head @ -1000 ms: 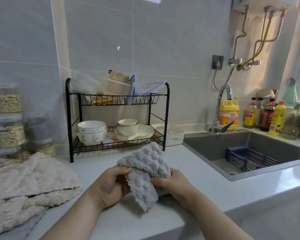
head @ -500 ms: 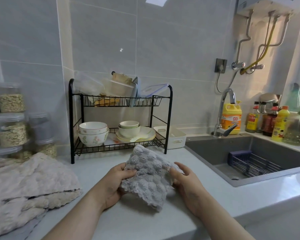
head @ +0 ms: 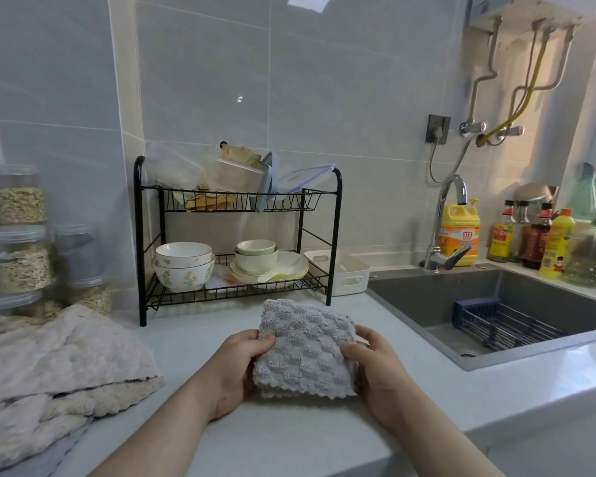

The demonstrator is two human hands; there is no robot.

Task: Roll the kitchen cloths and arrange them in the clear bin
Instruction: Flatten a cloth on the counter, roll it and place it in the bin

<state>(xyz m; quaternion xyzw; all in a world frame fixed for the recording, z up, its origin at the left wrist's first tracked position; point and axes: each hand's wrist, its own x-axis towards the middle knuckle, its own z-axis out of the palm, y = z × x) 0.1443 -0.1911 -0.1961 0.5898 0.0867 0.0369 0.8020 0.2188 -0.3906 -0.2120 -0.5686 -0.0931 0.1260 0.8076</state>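
Your pale surface (head: 186, 342) carries a heap of beige cloths (head: 49, 366) at its left edge, with stacked clear jars (head: 21, 259) behind them by the wall. At the back stands a black two-tier dish rack (head: 238, 201). A white handled basket (head: 344, 273) sits just to its right, then the sunken sink (head: 461, 304).

Our two bare forearms reach forward from the bottom of the view and converge toward the middle. Our left hand (head: 236, 370) grips the left side of the grey cloth (head: 303, 352), with the thumb laid over its top face and the fingers curled beneath, out of sight. Our right hand (head: 375, 366) mirrors it on the right side: the thumb presses onto the top face, one finger hooks round the far edge, and the other fingers are hidden underneath. Both wrists are roughly straight and the palms face each other. The hands are level and apart.
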